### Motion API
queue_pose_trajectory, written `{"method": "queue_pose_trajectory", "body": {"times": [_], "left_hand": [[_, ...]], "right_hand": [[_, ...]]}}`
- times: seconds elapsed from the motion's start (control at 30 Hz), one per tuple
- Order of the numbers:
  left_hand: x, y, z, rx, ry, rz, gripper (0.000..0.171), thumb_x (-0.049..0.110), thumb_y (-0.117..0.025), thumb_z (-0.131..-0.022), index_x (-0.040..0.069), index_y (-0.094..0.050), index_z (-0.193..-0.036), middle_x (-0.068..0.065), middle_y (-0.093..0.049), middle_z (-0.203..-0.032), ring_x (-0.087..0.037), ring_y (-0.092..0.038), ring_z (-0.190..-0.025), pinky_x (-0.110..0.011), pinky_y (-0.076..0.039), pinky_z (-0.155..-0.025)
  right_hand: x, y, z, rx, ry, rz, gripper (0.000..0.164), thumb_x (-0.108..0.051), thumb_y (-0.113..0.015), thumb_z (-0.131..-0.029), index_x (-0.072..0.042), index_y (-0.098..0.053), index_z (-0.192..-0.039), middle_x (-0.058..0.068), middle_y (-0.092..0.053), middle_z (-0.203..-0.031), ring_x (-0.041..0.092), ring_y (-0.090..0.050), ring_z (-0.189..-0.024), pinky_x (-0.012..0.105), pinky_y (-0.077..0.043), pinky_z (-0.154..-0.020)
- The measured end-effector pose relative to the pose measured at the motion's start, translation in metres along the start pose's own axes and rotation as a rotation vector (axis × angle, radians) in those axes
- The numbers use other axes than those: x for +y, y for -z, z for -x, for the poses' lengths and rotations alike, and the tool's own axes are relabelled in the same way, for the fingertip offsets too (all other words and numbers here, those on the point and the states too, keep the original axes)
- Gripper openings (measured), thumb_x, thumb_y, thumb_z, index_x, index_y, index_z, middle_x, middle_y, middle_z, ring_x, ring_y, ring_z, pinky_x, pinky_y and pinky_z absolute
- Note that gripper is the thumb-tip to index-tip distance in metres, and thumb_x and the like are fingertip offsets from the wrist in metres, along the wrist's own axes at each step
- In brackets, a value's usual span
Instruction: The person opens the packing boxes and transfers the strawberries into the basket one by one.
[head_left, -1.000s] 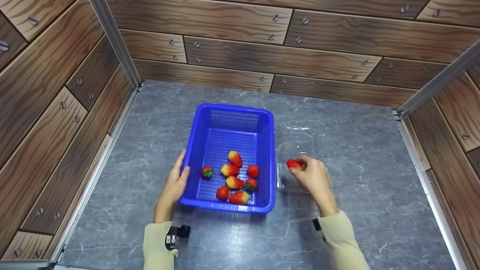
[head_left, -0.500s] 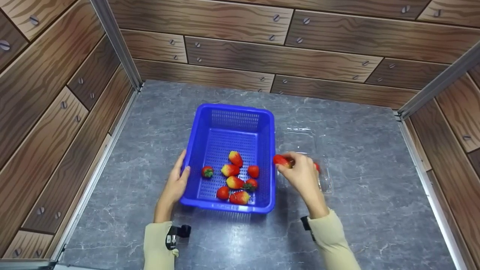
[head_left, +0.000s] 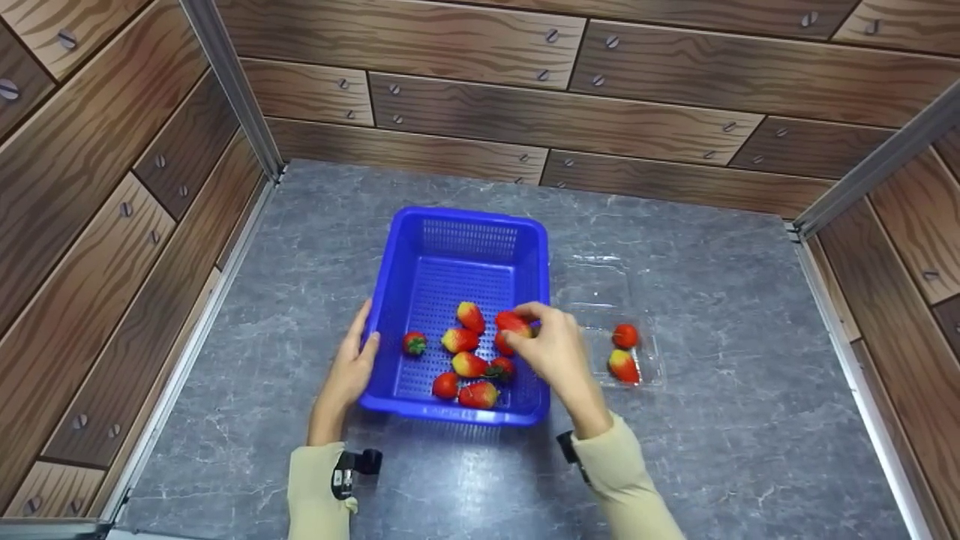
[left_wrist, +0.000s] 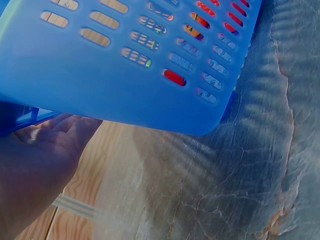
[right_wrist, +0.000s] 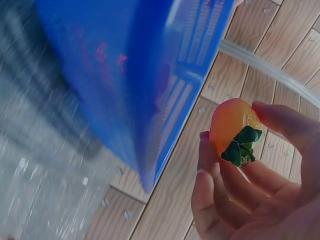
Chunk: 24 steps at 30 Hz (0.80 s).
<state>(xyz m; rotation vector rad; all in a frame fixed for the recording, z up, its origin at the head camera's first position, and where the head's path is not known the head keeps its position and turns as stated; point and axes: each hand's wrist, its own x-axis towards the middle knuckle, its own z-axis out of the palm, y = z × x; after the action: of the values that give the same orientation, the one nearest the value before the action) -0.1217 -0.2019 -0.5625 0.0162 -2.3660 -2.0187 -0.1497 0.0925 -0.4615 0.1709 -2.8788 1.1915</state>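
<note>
A blue plastic basket with slotted walls holds several red-and-yellow strawberries on its floor, mostly toward the near end. At its left side my left hand grips the rim, thumb near the top edge; in the left wrist view the fingers pass out of sight under the rim. My right hand reaches over the right rim and pinches a strawberry between thumb and fingers, its green leaves turned toward the palm. In the head view the held strawberry overlaps another one lying in the basket.
Right of the basket lies a clear plastic box with its lid part folded back, hard to make out against the grey marbled table. Two strawberries are in it. Wood-patterned walls enclose the table at the back and sides.
My right hand has carried the strawberry leftward from above the clear box to over the blue basket, uncovering two strawberries in the box. The left hand and the basket have stayed put.
</note>
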Motion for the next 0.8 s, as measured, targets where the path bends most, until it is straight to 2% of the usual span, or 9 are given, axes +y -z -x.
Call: {"method": "queue_pose_trajectory", "body": {"times": [0.1,0.3,0.43,0.57,0.67,0.7,0.8], "left_hand": [[0.000,0.000,0.000,-0.003,-0.005,0.001,0.057,0.004,-0.038,-0.105,0.006,-0.018,-0.159,-0.020,-0.019,-0.162,-0.037,-0.019,-0.148,-0.052,-0.017,-0.120],[0.000,0.000,0.000,0.002,-0.017,0.024,0.057,0.002,-0.038,-0.104,0.002,-0.018,-0.158,-0.021,-0.020,-0.161,-0.037,-0.019,-0.147,-0.051,-0.016,-0.120],[0.000,0.001,0.000,0.004,-0.017,0.032,0.057,0.001,-0.037,-0.104,0.003,-0.018,-0.158,-0.020,-0.021,-0.162,-0.035,-0.020,-0.148,-0.049,-0.015,-0.121],[0.000,0.002,-0.001,-0.002,-0.020,0.025,0.058,0.001,-0.038,-0.104,0.003,-0.017,-0.158,-0.020,-0.020,-0.162,-0.036,-0.020,-0.148,-0.050,-0.015,-0.121],[0.001,0.002,0.000,-0.001,-0.026,0.021,0.057,0.001,-0.037,-0.104,0.003,-0.018,-0.158,-0.020,-0.021,-0.162,-0.036,-0.020,-0.147,-0.050,-0.016,-0.120],[0.006,0.001,0.001,-0.003,-0.026,0.021,0.057,0.000,-0.037,-0.104,0.001,-0.018,-0.158,-0.022,-0.021,-0.161,-0.037,-0.020,-0.147,-0.051,-0.016,-0.120],[0.006,0.001,0.002,-0.001,-0.029,0.017,0.057,0.001,-0.038,-0.104,0.001,-0.019,-0.158,-0.022,-0.021,-0.161,-0.037,-0.021,-0.147,-0.051,-0.016,-0.120]], "right_hand": [[-0.007,-0.010,0.002,-0.044,0.003,-0.022,0.032,-0.017,-0.081,-0.077,-0.009,-0.075,-0.108,0.006,-0.073,-0.098,0.017,-0.063,-0.075,0.033,-0.053,-0.066],[-0.018,-0.030,0.007,-0.134,0.010,-0.064,0.035,-0.016,-0.079,-0.080,-0.007,-0.072,-0.113,0.007,-0.071,-0.095,0.012,-0.055,-0.057,0.026,-0.046,-0.048],[-0.025,-0.044,0.012,-0.180,0.024,-0.071,0.034,-0.015,-0.078,-0.081,-0.008,-0.072,-0.114,0.007,-0.071,-0.098,0.013,-0.059,-0.064,0.027,-0.050,-0.055],[-0.031,-0.059,0.016,-0.202,0.063,-0.040,0.036,-0.015,-0.078,-0.082,-0.008,-0.070,-0.117,0.009,-0.072,-0.107,0.020,-0.067,-0.082,0.034,-0.056,-0.071],[-0.033,-0.070,0.018,-0.212,0.109,-0.016,0.036,-0.016,-0.077,-0.084,-0.009,-0.067,-0.118,0.009,-0.071,-0.109,0.023,-0.066,-0.092,0.039,-0.055,-0.080],[-0.034,-0.073,0.018,-0.220,0.120,-0.017,0.035,-0.015,-0.076,-0.085,-0.009,-0.066,-0.118,0.010,-0.071,-0.109,0.024,-0.066,-0.094,0.040,-0.055,-0.081],[-0.034,-0.083,0.017,-0.248,0.140,-0.019,0.030,-0.012,-0.075,-0.086,-0.009,-0.065,-0.115,0.010,-0.069,-0.110,0.025,-0.064,-0.097,0.043,-0.053,-0.084]]}}
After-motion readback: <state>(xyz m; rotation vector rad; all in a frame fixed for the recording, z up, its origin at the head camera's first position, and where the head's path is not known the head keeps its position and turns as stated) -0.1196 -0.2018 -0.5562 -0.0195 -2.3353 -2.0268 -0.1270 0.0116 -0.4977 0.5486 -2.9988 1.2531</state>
